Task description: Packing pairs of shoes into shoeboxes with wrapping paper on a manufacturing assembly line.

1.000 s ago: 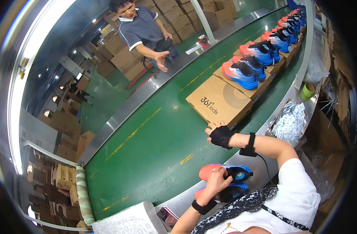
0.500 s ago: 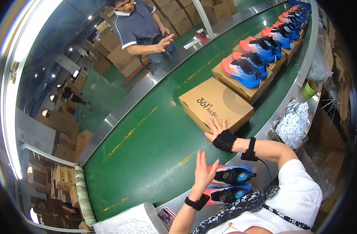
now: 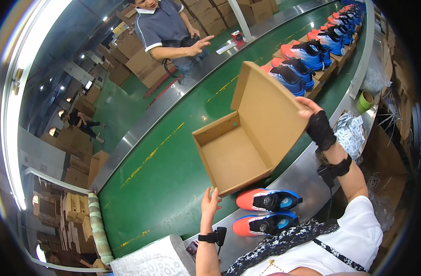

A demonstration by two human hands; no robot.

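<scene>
- Green conveyor belt [image 3: 160, 184] runs diagonally from lower left to upper right, bordered on the near side by a metal ledge [image 3: 307, 166].
- Right hand [image 3: 315, 118], in a black fingerless glove [image 3: 321, 131]: fingers bent over the outer edge of the raised lid [image 3: 270, 115], gripping it near its right corner.
- Left hand [image 3: 210, 202], bare: fingers slightly parted, fingertips at the near-left corner of the cardboard box [image 3: 236, 161]. Whether they pinch the wall cannot be told.
- Cardboard box: located on the belt between the two hands, lid swung up on the right side, brown interior exposed.
- Black straps [image 3: 209, 237] are fitted at both wrists.
- One pair of shoes [image 3: 265, 201], red and blue with black openings, rests side by side on the ledge, just beside the box, toes pointing left.
- Tray of paper slips [image 3: 350, 135] and green tape roll [image 3: 365, 100]: positioned to the right, beyond the right forearm.
- Row of similar shoes [image 3: 307, 55]: set on boxes along the belt, behind the lid.
- Co-worker [image 3: 162, 30] in a grey shirt: standing across the belt, one hand extended.
</scene>
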